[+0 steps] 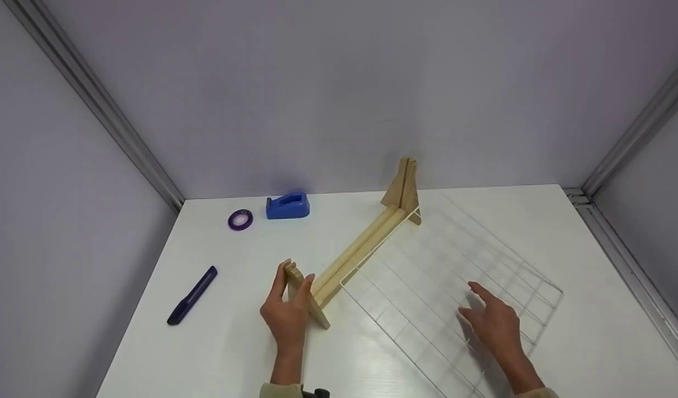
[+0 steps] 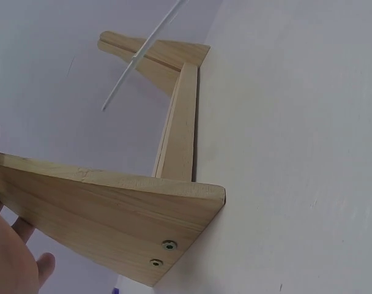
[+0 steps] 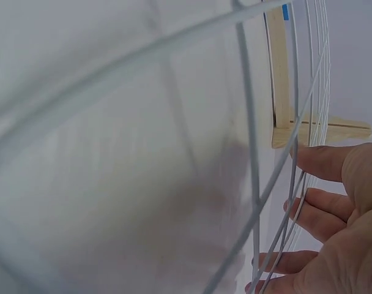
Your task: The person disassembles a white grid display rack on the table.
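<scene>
Wooden stand (image 1: 360,254), end in left grip (image 1: 287,318), right grip (image 1: 495,325) wide at wire grid (image 1: 427,304)

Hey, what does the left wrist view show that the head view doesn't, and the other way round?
Only the left wrist view: two bolts in the outer face of the near wooden end piece. Only the head view: the right hand and the metal rail in the left corner. Both: the left hand gripping that end piece, the wooden beam, the far end piece and part of the wire grid.
</scene>
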Available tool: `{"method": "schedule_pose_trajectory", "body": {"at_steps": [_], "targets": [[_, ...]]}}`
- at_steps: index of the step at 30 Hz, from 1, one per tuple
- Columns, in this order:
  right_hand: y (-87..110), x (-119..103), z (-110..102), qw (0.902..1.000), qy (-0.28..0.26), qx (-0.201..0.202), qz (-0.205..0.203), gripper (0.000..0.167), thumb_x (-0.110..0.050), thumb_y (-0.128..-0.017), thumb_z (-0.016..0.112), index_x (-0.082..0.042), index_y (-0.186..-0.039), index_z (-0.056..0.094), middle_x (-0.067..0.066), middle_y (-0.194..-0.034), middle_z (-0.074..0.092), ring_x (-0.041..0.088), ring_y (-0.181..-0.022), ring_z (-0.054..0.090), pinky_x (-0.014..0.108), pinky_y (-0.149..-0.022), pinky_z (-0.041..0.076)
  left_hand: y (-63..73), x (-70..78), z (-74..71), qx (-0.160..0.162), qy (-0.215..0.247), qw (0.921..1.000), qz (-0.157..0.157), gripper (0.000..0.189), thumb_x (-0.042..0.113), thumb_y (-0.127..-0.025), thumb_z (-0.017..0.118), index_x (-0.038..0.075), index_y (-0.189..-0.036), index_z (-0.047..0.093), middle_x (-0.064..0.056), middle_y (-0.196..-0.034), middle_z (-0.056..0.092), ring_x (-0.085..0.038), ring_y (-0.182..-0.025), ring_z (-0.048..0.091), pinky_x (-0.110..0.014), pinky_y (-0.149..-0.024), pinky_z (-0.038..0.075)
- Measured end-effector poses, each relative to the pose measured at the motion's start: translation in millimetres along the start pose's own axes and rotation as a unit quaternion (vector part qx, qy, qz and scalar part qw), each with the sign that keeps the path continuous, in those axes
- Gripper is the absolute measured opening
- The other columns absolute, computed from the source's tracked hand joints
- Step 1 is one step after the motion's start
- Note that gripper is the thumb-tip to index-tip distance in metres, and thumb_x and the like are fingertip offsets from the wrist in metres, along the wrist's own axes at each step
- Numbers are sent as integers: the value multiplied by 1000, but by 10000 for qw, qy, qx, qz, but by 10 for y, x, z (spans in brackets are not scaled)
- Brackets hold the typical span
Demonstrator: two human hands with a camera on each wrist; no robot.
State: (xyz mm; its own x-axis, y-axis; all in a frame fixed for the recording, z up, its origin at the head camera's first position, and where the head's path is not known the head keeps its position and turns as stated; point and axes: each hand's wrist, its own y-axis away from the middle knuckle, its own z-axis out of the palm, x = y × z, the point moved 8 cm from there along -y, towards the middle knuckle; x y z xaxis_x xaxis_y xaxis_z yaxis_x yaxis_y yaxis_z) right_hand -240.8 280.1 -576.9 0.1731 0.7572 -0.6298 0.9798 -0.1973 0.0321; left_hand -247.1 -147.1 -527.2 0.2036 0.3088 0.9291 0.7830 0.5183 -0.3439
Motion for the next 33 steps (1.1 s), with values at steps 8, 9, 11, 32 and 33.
{"method": "schedule_pose_trajectory", "body": {"at_steps": [8,9,11,32,33], "targets": [[29,12,13,9996,186,202,-109,62,-13,-87,78,-5,-143,56,24,-117,72,17,-64,43,51,-82,56,-13,-1,4,14,71,10000,34,63,15,-81,87,0,-137,62,-9,-132,69,-24,-130,61,-25,-111,45],[31,14,16,9995,192,203,-112,62,-13,-87,78,-5,-144,56,25,-125,69,16,-63,42,52,-83,55,-17,-4,6,3,82,10000,13,64,15,-80,87,0,-137,62,-8,-132,69,-23,-130,61,-28,-111,45],[31,23,28,9996,200,165,-91,62,-13,-87,78,-5,-144,56,26,-132,64,15,-60,39,48,-78,55,-21,-11,7,-11,87,10000,-30,64,16,-80,87,0,-137,62,-7,-131,69,-22,-130,61,-33,-111,46],[97,54,107,9996,151,-198,111,61,-17,-95,68,-7,-151,46,24,-143,57,49,-139,45,65,-114,36,6,-30,-5,134,206,9997,-52,64,17,-79,88,5,-136,63,-2,-130,69,-15,-130,60,-10,-105,43],[97,51,107,9997,143,-196,94,61,-16,-95,68,-6,-151,46,24,-143,57,49,-139,45,65,-114,36,8,-28,-12,149,238,9996,-37,64,18,-79,88,5,-136,63,-2,-130,69,-15,-130,60,-10,-105,43]]}}
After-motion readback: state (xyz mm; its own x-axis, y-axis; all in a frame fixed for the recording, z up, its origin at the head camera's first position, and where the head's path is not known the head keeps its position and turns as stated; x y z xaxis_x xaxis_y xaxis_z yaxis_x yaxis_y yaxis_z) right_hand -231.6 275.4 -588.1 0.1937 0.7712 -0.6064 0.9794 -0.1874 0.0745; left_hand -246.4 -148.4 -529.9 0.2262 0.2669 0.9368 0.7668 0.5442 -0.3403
